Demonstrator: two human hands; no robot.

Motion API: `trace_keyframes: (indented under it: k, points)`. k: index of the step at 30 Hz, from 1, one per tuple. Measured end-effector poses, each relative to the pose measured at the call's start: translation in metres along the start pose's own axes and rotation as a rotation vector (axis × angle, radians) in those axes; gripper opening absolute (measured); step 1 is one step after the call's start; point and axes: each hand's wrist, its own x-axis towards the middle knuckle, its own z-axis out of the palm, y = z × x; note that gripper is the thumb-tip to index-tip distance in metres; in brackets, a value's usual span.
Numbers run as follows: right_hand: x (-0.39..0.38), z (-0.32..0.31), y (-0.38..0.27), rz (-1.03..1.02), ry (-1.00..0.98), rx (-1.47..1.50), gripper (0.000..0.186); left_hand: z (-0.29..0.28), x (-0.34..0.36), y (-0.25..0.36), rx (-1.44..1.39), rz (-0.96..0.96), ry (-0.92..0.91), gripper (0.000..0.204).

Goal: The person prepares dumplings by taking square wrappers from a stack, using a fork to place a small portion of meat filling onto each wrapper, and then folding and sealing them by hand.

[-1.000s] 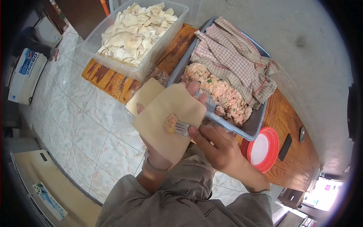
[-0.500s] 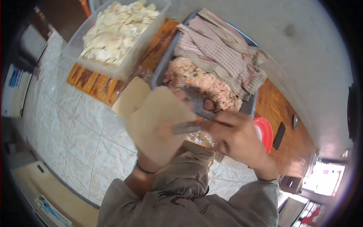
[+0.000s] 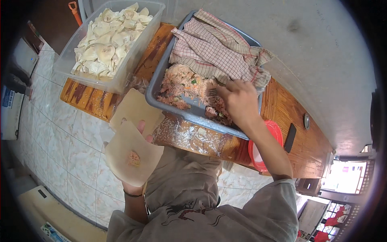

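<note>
A pale wonton wrapper [image 3: 123, 142] lies across my left hand [image 3: 133, 189], which holds it from beneath, a fingertip and thumb showing at its edge. One small dab of minced filling [image 3: 134, 159] sits on the wrapper. My right hand [image 3: 242, 104] grips a fork [image 3: 212, 92], its tines in the pinkish minced meat [image 3: 183, 78] flecked with green and orange. That meat fills part of a grey-blue tray [image 3: 193, 119]; a checked cloth [image 3: 219, 50] covers the far side. More flat wrappers [image 3: 139, 105] lie on the table edge beside my left hand.
A clear plastic tub [image 3: 60, 66] full of folded wontons [image 3: 107, 50] stands at the far left of the wooden table [image 3: 90, 101]. Right of the tray are a red-rimmed round lid or dish [image 3: 274, 131], a black phone-like slab [image 3: 290, 138] and a small metal item [image 3: 306, 121]. White flour dusts the near edge.
My right hand has moved from above the wrapper, up and away, to put the fork into the meat. My left hand, with the wrapper, has shifted left and nearer.
</note>
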Motion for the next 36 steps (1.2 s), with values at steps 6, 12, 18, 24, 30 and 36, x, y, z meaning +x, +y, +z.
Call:
trace_keyframes:
  k: [6,12,18,24,30,36]
  points:
    - [0.005,-0.005,0.012,0.065,0.005,0.377,0.007,-0.009,-0.002,0.001,-0.065,0.051,-0.078,0.068]
    - [-0.003,-0.011,0.018,0.119,0.044,0.254,0.008,-0.001,0.001,0.002,0.030,0.114,0.158,0.067]
    - [0.010,0.009,0.000,-0.167,0.122,0.053,0.010,0.004,-0.001,0.001,-0.096,0.042,-0.029,0.076]
    - [0.008,0.004,0.016,0.165,-0.044,0.672,0.016,0.001,-0.005,-0.007,-0.233,-0.003,-0.059,0.079]
    - [-0.012,-0.041,0.014,0.360,0.083,0.914,0.019,0.012,0.019,-0.017,-0.196,-0.062,-0.077,0.083]
    - [-0.018,-0.111,-0.030,0.151,0.062,0.760,0.018,0.035,0.051,-0.047,-0.312,-0.120,-0.170,0.088]
